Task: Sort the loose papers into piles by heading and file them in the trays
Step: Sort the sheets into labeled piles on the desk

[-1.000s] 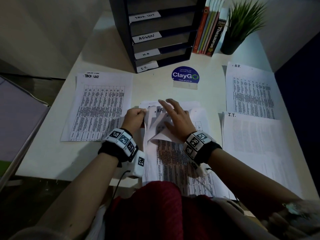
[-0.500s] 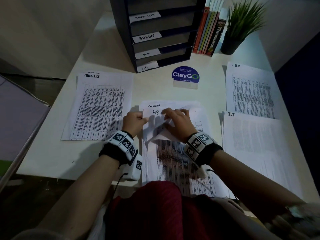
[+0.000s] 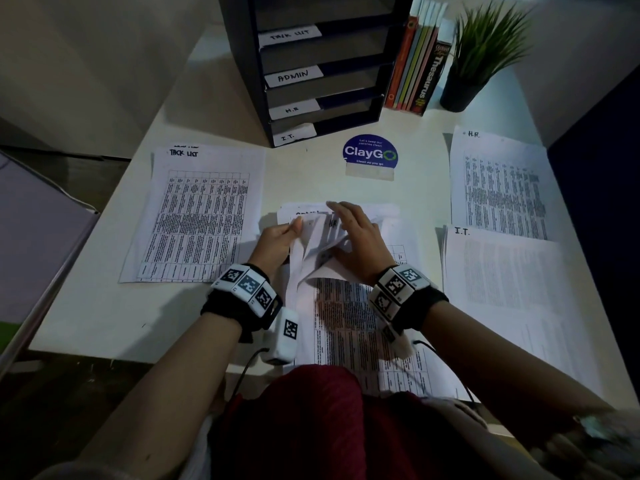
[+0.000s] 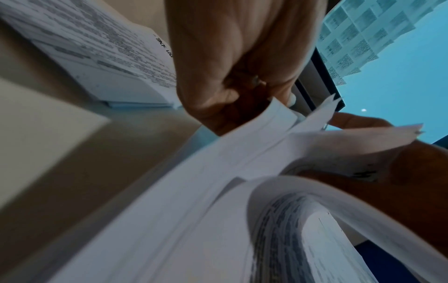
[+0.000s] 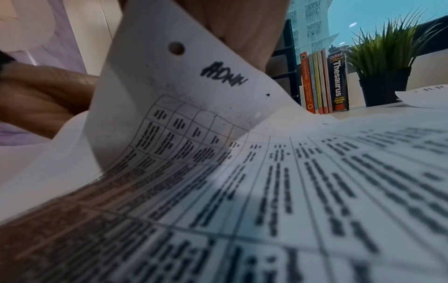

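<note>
Looking down from head cam: centre stack of loose papers (image 3: pixel 349 327) lies on white desk (image 3: pixel 104 317) right in front of the person, near edge overhanging toward lap. Left hand (image 3: pixel 275 242) pinches the curled-up top-left corners of several sheets, thumb + fingers closed on them. Right hand (image 3: pixel 358 242) lies over the lifted sheets w/ fingers mostly straight, tips at the far edge; a sheet beneath shows part of a heading, prob. "ADMIN". Sorted piles flat on desk: TASK LIST pile (image 3: pixel 197 216) to the left, H.R. pile (image 3: pixel 498 181) far right, I.T. pile (image 3: pixel 512 292) just below it, edges overlapping slightly. Black tray rack (image 3: pixel 311 88) at back, shelves labelled TASK LIST, ADMIN, H.R., I.T. top to bottom. Beside it: books (image 3: pixel 415 64), potted plant (image 3: pixel 474 60); blue ClayGo sticker (image 3: pixel 370 154) in front of rack.

Left wrist cam: left hand (image 4: pixel 242 67) curled tight on paper corners; fanned sheets (image 4: pixel 242 172) bend up from stack. TASK LIST pile (image 4: pixel 109 57) behind. Right-hand fingers (image 4: pixel 356 120) visible past the sheet edges.

Right wrist cam: a sheet headed ADMIN (image 5: pixel 181 99), punched hole near the top, curves upward under the right hand (image 5: pixel 242 23); whether its fingers curl can't be told here. Books (image 5: pixel 324 82) and plant (image 5: pixel 385 67) beyond; corner of H.R. pile (image 5: pixel 421 95) at far right.
</note>
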